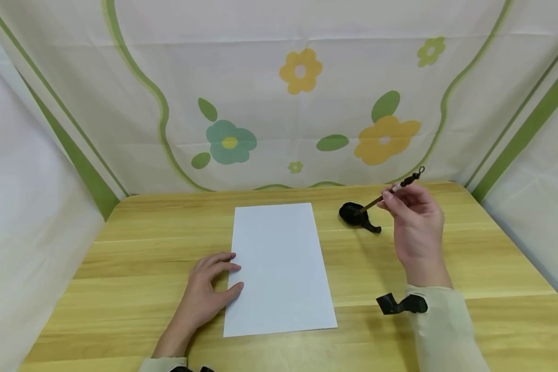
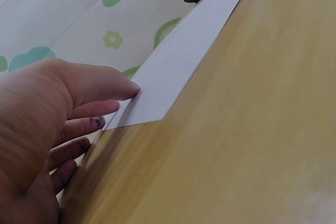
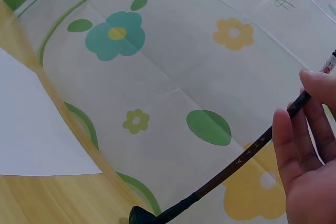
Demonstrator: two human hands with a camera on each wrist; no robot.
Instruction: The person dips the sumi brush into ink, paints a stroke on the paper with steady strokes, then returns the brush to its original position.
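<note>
One desk (image 1: pixel 135 258); white sheet (image 1: pixel 281 274) on it, long axis running near to far. Left hand (image 1: pixel 206 289) nearer it, fingers loosely spread at its left edge. Right hand (image 1: pixel 416 227), right of sheet, pinches brush (image 1: pixel 372 204) slanting down-left to black dish (image 1: pixel 347 220).

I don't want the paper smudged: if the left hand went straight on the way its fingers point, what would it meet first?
The left hand would meet the white paper first: its fingertips lie over the left edge, though whether all of them touch is unclear.
</note>
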